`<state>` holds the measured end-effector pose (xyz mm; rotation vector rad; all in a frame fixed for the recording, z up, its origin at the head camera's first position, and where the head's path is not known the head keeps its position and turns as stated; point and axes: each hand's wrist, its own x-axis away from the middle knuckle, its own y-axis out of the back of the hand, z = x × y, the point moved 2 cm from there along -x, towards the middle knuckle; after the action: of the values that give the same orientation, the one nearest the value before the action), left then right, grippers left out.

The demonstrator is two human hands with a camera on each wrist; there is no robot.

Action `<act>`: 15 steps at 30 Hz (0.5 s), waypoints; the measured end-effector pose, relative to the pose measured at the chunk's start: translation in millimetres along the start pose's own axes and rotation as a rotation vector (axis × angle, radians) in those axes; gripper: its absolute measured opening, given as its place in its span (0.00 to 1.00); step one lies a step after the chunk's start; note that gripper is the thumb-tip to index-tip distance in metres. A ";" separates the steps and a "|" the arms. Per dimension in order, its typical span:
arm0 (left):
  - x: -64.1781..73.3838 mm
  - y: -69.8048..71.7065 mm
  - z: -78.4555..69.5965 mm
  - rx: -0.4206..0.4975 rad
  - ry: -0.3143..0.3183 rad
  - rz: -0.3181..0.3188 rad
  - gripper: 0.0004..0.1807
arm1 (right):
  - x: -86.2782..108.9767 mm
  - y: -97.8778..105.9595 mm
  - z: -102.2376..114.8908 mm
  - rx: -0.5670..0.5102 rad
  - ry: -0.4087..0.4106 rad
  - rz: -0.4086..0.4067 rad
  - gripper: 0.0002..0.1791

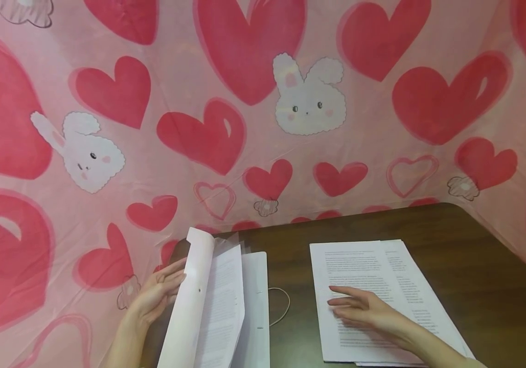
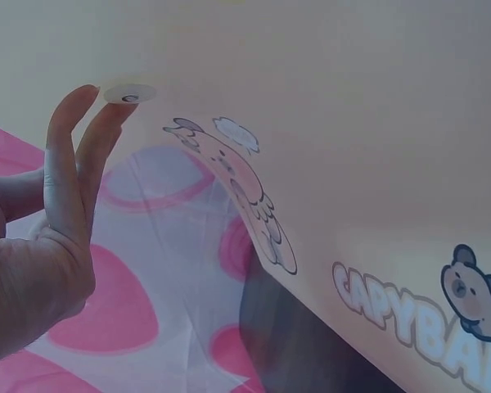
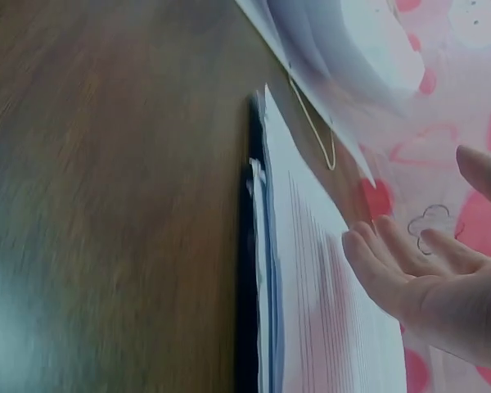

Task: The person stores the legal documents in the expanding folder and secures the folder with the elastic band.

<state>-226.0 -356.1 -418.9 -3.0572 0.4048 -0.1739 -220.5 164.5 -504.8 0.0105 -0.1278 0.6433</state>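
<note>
On the left stands a partly raised folder cover (image 1: 197, 276), pale and curved, with printed sheets (image 1: 223, 291) tucked under it. My left hand (image 1: 157, 291) is at the cover's outer edge, fingers extended against it. In the left wrist view, two fingertips touch a small round button (image 2: 131, 93) on the outside of the cover, which carries cartoon animal prints and lettering. Over a stack of printed papers (image 1: 359, 260) on the right, my right hand (image 1: 368, 314) hovers with fingers loosely extended. The right wrist view shows nothing in its grasp.
The folder's back board (image 1: 259, 301) lies on the dark wooden table (image 1: 299, 286), a thin elastic loop (image 1: 287, 301) sticking out from its right side. Behind the table hangs a pink cloth (image 1: 253, 143) with hearts and rabbits. Page edges in the stack are uneven.
</note>
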 end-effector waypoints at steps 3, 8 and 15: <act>0.3 -0.3 -0.4 0.002 0.000 0.003 0.28 | 5.1 7.6 0.0 0.066 0.038 -0.008 0.40; 0.7 -0.4 1.1 0.006 0.017 -0.002 0.24 | 13.5 12.7 -0.9 0.396 0.161 -0.137 0.38; -1.5 1.1 2.8 0.022 0.005 0.021 0.30 | 19.7 12.0 -6.6 0.795 0.161 -0.431 0.36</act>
<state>-227.4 -356.7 -421.9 -3.0306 0.4317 -0.1842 -211.3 186.2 -509.2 0.7329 0.2871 0.2274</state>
